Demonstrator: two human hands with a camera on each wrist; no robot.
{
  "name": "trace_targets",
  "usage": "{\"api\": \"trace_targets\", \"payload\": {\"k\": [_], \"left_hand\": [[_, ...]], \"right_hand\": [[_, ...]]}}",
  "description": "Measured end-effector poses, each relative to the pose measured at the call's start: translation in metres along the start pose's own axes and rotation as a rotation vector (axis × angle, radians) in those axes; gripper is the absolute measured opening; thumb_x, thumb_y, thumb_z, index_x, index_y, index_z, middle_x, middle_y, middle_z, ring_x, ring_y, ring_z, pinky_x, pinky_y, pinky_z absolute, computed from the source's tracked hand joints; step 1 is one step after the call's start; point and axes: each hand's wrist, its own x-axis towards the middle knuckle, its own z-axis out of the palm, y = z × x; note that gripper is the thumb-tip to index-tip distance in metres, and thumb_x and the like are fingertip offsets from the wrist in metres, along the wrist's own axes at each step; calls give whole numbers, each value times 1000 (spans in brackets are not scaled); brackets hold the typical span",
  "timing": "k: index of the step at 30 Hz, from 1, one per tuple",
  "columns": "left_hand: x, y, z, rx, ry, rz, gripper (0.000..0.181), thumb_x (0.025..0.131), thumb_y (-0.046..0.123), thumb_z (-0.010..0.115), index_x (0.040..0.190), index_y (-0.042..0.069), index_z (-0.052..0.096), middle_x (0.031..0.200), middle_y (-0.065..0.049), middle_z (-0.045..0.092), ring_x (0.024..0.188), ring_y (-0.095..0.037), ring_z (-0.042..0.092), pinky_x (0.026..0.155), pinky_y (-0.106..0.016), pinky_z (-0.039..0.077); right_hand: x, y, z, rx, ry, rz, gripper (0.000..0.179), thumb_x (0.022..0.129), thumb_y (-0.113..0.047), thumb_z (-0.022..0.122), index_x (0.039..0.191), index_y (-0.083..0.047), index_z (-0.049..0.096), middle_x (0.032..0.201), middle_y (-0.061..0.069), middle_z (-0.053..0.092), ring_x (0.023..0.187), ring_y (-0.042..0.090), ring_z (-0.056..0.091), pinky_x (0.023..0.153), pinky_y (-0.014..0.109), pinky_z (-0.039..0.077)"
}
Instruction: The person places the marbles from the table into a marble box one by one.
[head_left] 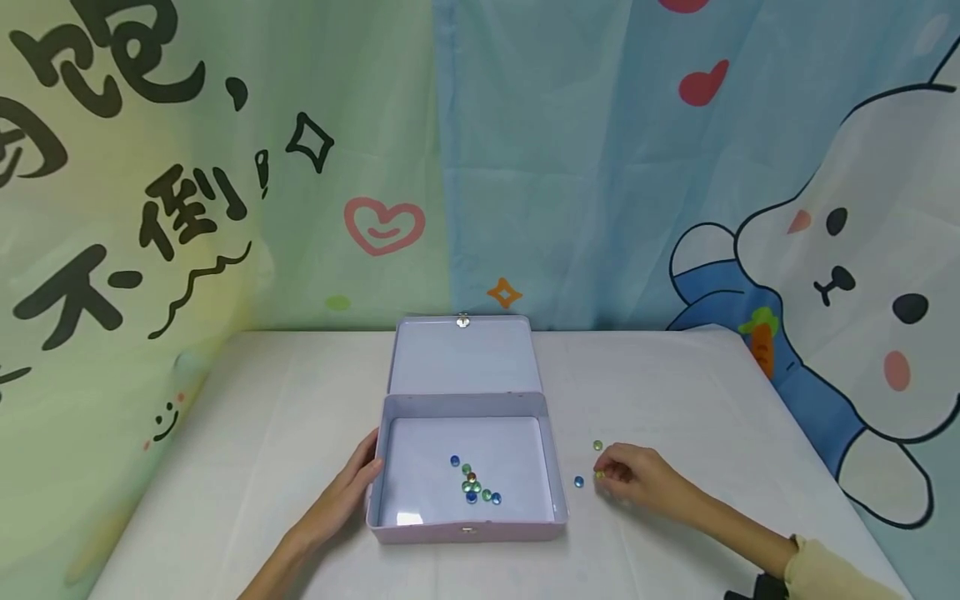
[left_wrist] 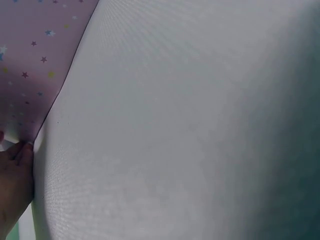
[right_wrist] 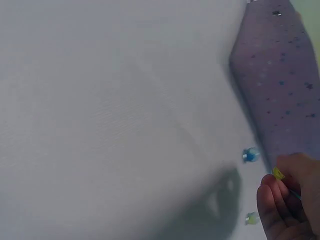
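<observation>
A tin box [head_left: 468,532] with a pale inside and a star-print outside stands on the white table, its lid [head_left: 465,357] raised at the back. Several glass marbles [head_left: 487,495], blue, green and one brownish, lie on its floor. My left hand [head_left: 345,487] holds the box's left side, with the thumb at the rim. Right of the box, my right hand [head_left: 637,477] pinches a yellow-green marble [right_wrist: 278,173] between thumb and fingertips, close above the cloth. Beside that hand lie a blue marble [head_left: 579,482] and another yellow-green marble [head_left: 597,445].
White cloth [head_left: 300,400] covers the table. A printed curtain [head_left: 525,167] with a cartoon animal and lettering hangs behind it. A black object [head_left: 768,587] shows near the right sleeve at the bottom edge.
</observation>
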Motion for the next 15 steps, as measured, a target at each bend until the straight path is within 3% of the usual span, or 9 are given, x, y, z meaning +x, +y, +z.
{"api": "trace_targets", "payload": {"k": [8, 15], "left_hand": [[1, -2, 0, 2, -3, -3, 61, 104, 40, 35, 157, 20, 13, 164, -11, 16, 151, -32, 15, 120, -55, 13], [1, -2, 1, 20, 5, 1, 60, 104, 40, 35, 157, 20, 13, 163, -13, 18, 150, -35, 18, 119, -57, 15]], "right_hand": [[17, -24, -19, 69, 3, 42, 6, 88, -12, 70, 93, -11, 67, 82, -5, 65, 73, -4, 51, 62, 17, 50], [44, -47, -27, 125, -37, 65, 7, 89, -16, 69, 95, -12, 68, 85, -2, 67, 73, 0, 54, 65, 18, 51]]}}
